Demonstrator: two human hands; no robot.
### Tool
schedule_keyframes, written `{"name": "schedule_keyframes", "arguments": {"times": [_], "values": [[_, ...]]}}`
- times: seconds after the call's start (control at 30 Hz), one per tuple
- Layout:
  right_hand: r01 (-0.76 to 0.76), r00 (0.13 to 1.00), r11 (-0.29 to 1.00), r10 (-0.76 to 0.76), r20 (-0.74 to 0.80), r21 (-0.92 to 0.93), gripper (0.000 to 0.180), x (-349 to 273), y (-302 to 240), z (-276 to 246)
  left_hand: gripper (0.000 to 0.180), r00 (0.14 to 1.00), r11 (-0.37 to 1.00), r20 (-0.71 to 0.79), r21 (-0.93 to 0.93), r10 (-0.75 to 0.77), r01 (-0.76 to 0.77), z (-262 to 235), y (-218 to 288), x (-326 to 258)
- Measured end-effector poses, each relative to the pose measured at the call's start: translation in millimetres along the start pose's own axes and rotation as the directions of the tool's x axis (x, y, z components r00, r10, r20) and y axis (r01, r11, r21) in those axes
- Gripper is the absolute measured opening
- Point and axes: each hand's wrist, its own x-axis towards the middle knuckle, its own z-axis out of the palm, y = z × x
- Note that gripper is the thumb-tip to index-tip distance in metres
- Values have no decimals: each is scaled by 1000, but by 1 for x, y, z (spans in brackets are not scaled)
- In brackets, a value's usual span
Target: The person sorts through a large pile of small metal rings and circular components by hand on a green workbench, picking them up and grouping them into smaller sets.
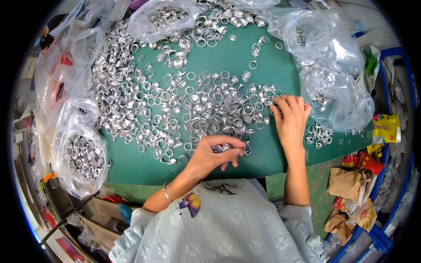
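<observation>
Many silver metal rings (215,105) lie in a loose pile on the green tabletop (267,149). At the pile's near edge, my left hand (215,153) is curled around several rings, some showing between the fingers and palm. My right hand (290,116) reaches to the pile's right end, fingers bent down with the fingertips at the rings there. Whether a ring is pinched under those fingertips is hidden. Close by on the right sits a smaller cluster of rings (319,135).
Clear plastic bags of rings stand around the table: a left bag (83,153), a far bag (164,17) and a right bag (333,87). A denser heap of rings (114,83) spreads along the left. Blue shelving (381,166) with packets and brown paper bags (348,184) stands right.
</observation>
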Motion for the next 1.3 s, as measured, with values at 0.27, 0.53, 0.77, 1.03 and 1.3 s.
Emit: {"name": "schedule_keyframes", "arguments": {"times": [0.27, 0.53, 0.77, 1.03, 1.3], "values": [[-283, 928, 612, 370, 49, 739, 5, -29, -20, -3, 20, 999, 996, -27, -76, 35, -37, -1, -4, 1], [-127, 971, 482, 240, 9, 867, 16, -59, -58, -9, 24, 978, 977, -11, 60, 208, -207, 11, 1, 0], [-28, 989, 528, 139, -54, 849, 16, -60, -59, -12, 22, 970, 960, -11, 148, 242, -238, 11, 4, -4], [-311, 905, -224, 226, 359, 924, 18, -68, -75, -22, 21, 901, 844, 22, 340, 433, -414, 10, 1, -4], [-286, 946, -106, 130, 299, 952, 14, -70, -69, -16, 28, 893, 816, 5, 404, 449, -413, 12, 3, -8]]}}
